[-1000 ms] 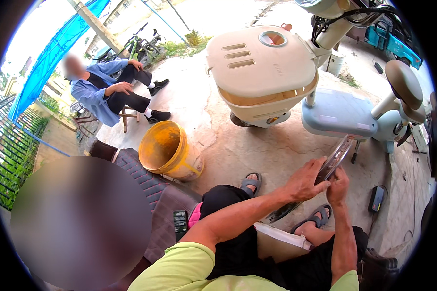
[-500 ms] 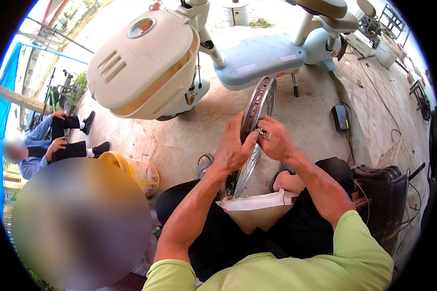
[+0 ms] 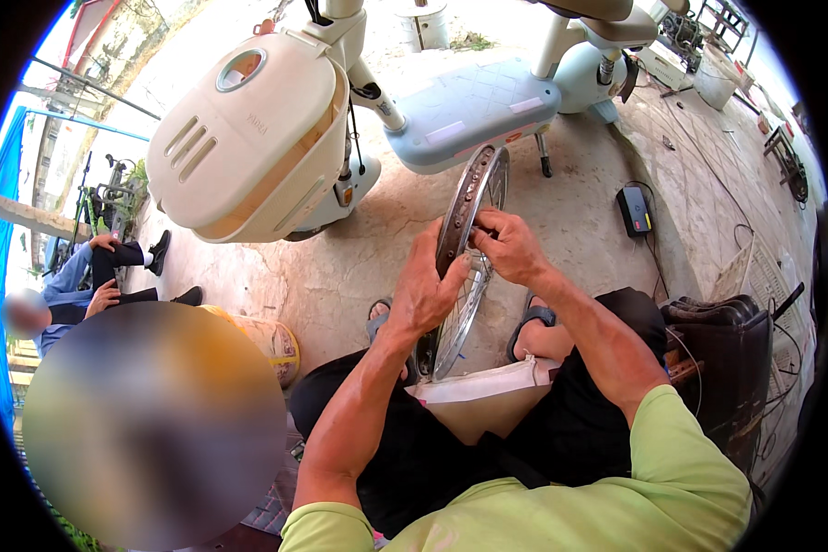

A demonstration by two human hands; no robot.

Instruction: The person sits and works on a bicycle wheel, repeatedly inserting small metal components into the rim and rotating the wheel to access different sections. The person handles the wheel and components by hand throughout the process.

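Observation:
A spoked bicycle wheel (image 3: 475, 188) stands on edge between my knees, without a tyre; dark holes dot its metal rim. Thin spokes (image 3: 454, 333) run down its right side. My left hand (image 3: 423, 283) wraps round the near side of the rim, thumb pointing at the spokes. On the other side, my right hand (image 3: 513, 248) is closed, its fingertips pinched together close to the wheel's middle. What those fingertips hold is hidden. The bottom of the wheel comes down by a pale cloth (image 3: 477, 386) across my lap.
Ahead stands a scooter with a cream basket (image 3: 248, 138) and a pale blue footboard (image 3: 469, 115). A black charger box (image 3: 633, 212) with a cable lies at right, near a dark seat (image 3: 722, 368). At left, a person (image 3: 74, 285) sits beyond a yellow-white bucket (image 3: 276, 345).
The view has shifted slightly, so the surroundings sit further left. My right hand has moved a little up against the wheel, its fingers more bunched; my left hand keeps its grip.

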